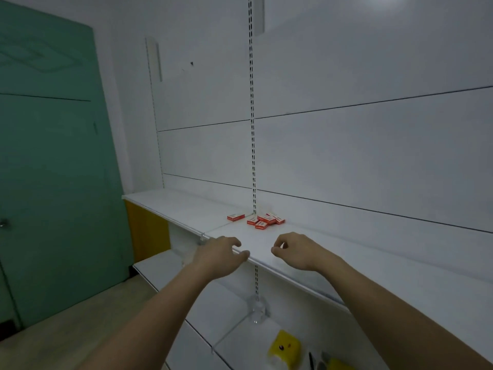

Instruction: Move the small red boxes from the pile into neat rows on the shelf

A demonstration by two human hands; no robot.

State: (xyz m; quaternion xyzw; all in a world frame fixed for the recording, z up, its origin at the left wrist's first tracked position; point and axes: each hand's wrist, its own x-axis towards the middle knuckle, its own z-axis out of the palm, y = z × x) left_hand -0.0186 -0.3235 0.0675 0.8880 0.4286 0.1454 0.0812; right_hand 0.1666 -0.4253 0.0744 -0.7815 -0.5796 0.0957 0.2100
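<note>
Here both hands hovered at the front edge of the white shelf (306, 247), neither one holding anything. The left hand (218, 256) had its fingers loosely curled downward, their tips at or just over the shelf lip; whether they actually touched it could not be told. The right hand (298, 252) lay over the shelf surface, its fingers bent in a relaxed curl with the thumb and forefinger drawn close together, nothing between them.

The pile of small red boxes (266, 221) sat further back on the same shelf, close to the rear wall panel and just beside the slotted upright (252, 129). The boxes there lay jumbled, touching and overlapping at odd angles. A single red box (235, 217) lay flat, apart from the pile on its left.

Between the hands and the pile ran a bare stretch of shelf, and more open surface extended to the right. Below, a lower shelf (240, 340) carried a yellow object (284, 345). A green door (53, 169) stood to the left.
</note>
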